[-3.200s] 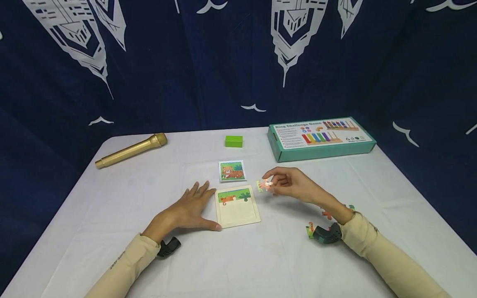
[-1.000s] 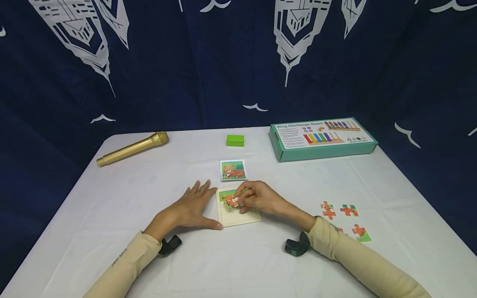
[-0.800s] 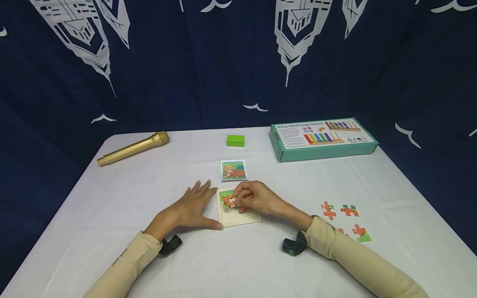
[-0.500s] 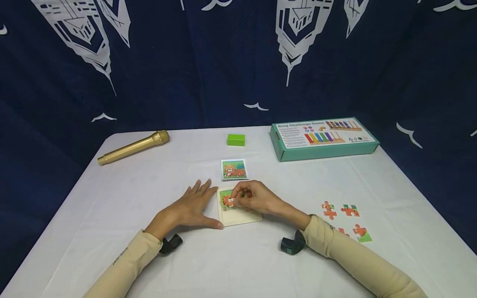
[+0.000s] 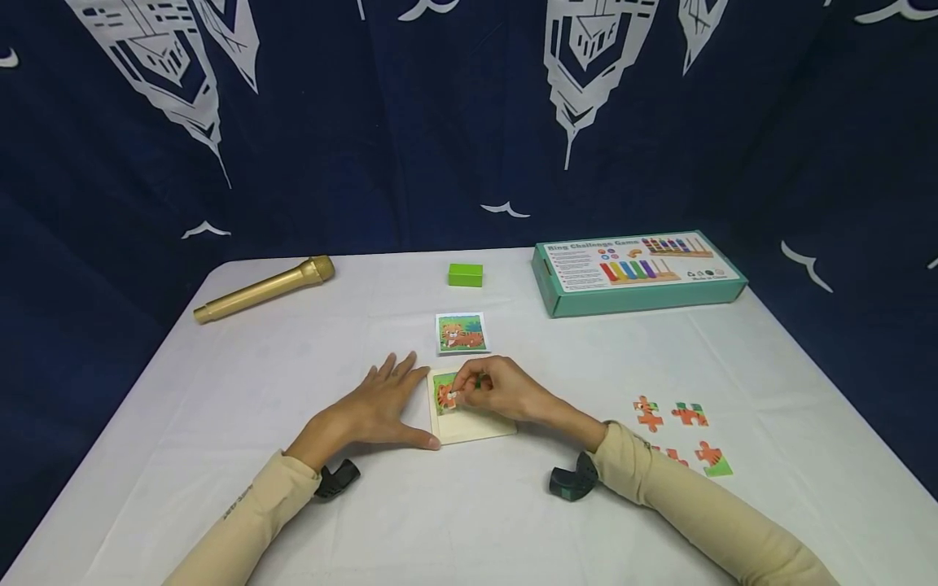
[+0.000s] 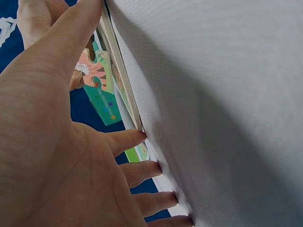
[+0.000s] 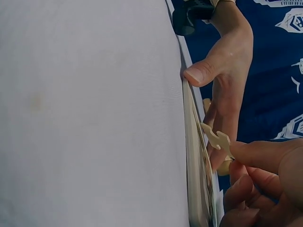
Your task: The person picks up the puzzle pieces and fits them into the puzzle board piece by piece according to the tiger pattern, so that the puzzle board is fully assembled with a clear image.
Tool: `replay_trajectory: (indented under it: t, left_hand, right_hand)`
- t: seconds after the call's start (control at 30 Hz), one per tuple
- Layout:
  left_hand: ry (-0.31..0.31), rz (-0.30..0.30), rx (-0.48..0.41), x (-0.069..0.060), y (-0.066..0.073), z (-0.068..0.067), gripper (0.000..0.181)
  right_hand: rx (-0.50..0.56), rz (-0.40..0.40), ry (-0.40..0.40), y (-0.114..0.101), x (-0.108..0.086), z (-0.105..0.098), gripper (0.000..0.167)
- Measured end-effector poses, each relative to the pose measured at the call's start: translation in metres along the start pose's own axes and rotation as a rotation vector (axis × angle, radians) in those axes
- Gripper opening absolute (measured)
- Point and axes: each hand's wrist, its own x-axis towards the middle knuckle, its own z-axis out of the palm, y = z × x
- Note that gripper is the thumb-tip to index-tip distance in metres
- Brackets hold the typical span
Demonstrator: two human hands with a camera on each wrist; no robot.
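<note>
My right hand [image 5: 506, 391] pinches a jigsaw piece [image 7: 218, 140] with tiger stripes between thumb and fingers. The piece is tilted over the left side of the wooden puzzle board [image 5: 476, 429], one edge close to it; whether it sits in the frame I cannot tell. Fingers spread, my left hand [image 5: 374, 409] rests on the table with thumb and index finger against the board's left edge. In the left wrist view the piece [image 6: 96, 71] shows its printed face. Part of the board's picture is hidden behind the right hand.
Several loose jigsaw pieces [image 5: 690, 414] lie to the right, partly behind the right sleeve. A tiger picture card [image 5: 461, 334] lies beyond the board, then a green block [image 5: 465, 275]. A gold microphone [image 5: 265, 290] lies at back left, a teal game box [image 5: 637, 273] at back right.
My right hand has carried the piece leftward from beside the board to over its left part, then shifted it slightly left and turned it. The left hand has stayed at the board's edge.
</note>
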Motion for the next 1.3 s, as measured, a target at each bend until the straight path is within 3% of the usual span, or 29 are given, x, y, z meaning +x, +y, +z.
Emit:
replay_trajectory:
  t: [0.33, 1.3]
  left_hand:
    - [0.0, -0.004, 0.0, 0.0, 0.0006, -0.0003, 0.113]
    - [0.005, 0.01, 0.006, 0.0012, -0.0001, 0.0001, 0.112]
  right_hand:
    - [-0.018, 0.001, -0.006, 0.0012, 0.0007, 0.002, 0.006]
    - [-0.321, -0.057, 0.058, -0.0029, -0.0036, 0.0056, 0.006]
